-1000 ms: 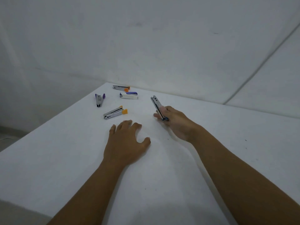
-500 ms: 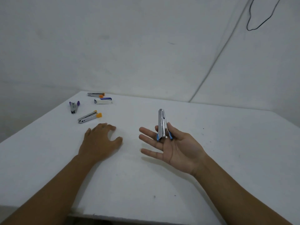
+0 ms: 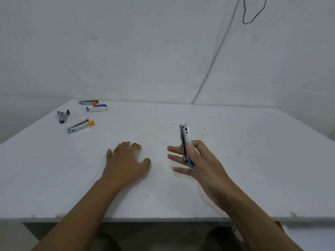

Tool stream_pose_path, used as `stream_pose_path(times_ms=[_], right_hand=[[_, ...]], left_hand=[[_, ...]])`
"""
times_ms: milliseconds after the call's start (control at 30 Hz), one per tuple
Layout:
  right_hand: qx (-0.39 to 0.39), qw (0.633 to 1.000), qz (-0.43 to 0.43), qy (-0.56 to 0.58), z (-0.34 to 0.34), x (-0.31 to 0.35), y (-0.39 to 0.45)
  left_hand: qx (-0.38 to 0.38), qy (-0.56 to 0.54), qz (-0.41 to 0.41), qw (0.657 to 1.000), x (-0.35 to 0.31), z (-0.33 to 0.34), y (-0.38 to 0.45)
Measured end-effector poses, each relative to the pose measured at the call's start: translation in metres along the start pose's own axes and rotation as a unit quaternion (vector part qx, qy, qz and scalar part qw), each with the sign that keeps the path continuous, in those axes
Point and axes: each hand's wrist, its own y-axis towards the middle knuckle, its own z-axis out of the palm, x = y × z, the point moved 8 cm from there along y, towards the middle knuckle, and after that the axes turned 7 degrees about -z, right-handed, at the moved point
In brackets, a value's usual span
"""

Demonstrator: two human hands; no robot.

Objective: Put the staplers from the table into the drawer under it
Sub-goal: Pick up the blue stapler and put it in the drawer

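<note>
My right hand holds a silver stapler with a blue end upright above the white table, pinched between thumb and fingers. My left hand rests palm down on the table, fingers spread, holding nothing. Several more staplers lie at the far left: a silver one with orange end, a purple-tipped one, a white and purple one, and another orange-ended one at the back edge. No drawer is visible.
The table's front edge runs across the lower part of the view, with dark space and my knees below it. White walls stand behind. A black cable hangs on the wall at the upper right.
My right hand has drawn the blue-ended stapler nearer to me and kept it upright. The view has tilted down, showing the table's front edge. My left hand stays flat.
</note>
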Motion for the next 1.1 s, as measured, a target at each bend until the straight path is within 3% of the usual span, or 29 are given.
stream_pose_path(times_ms=[67,133,367,633,833,1100], right_hand=[[-0.030,0.977,-0.100,-0.188,-0.016,0.015,-0.012],[-0.056,0.939,-0.165,-0.298,-0.033,0.022,-0.028],[-0.149,0.843,-0.253,-0.451,-0.090,0.019,-0.086],[-0.239,0.801,-0.230,-0.499,-0.144,0.021,-0.151],[-0.275,0.805,-0.190,-0.490,-0.193,0.031,-0.196],[-0.207,0.840,0.042,-0.499,-0.278,0.010,-0.248]], left_hand=[[0.011,-0.007,0.017,1.000,-0.017,0.009,-0.009],[0.019,-0.007,0.039,0.999,-0.036,0.019,-0.019],[0.007,0.028,0.091,0.995,-0.108,0.050,-0.053],[0.038,0.033,0.160,0.986,-0.189,0.092,-0.090],[0.086,0.022,0.233,0.968,-0.247,0.120,-0.121],[0.078,0.042,0.308,0.947,-0.264,0.134,-0.145]])
